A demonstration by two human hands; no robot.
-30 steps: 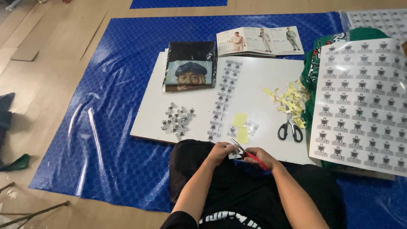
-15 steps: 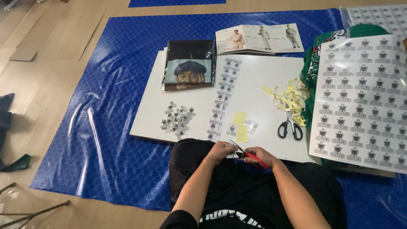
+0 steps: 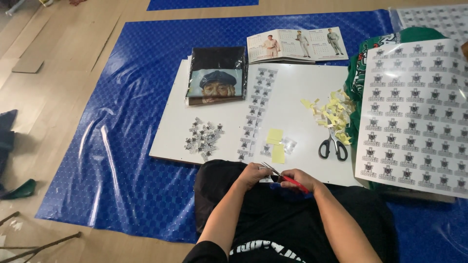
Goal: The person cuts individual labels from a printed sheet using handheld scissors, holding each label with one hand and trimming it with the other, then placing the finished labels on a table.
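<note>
My right hand (image 3: pixel 298 179) grips red-handled scissors (image 3: pixel 282 176), blades open and pointing up-left. My left hand (image 3: pixel 252 174) pinches a small sticker piece (image 3: pixel 266 178) at the blades. Both hands hover over my lap at the near edge of a white board (image 3: pixel 292 97). On the board lie a long strip of stickers (image 3: pixel 256 109), a pile of cut stickers (image 3: pixel 204 137), yellow backing pieces (image 3: pixel 276 144) and a heap of yellow scraps (image 3: pixel 331 113).
Black-handled scissors (image 3: pixel 333 146) rest on the board's right side. A large sticker sheet (image 3: pixel 419 112) lies at right over green cloth (image 3: pixel 363 68). A folded dark printed shirt in plastic (image 3: pixel 216 75) and an open booklet (image 3: pixel 297 45) sit farther back. Blue plastic mat (image 3: pixel 122 146) covers the wooden floor.
My hands stay at the same spot with only slight shifts of the scissors and sticker piece. Nothing on the board has moved.
</note>
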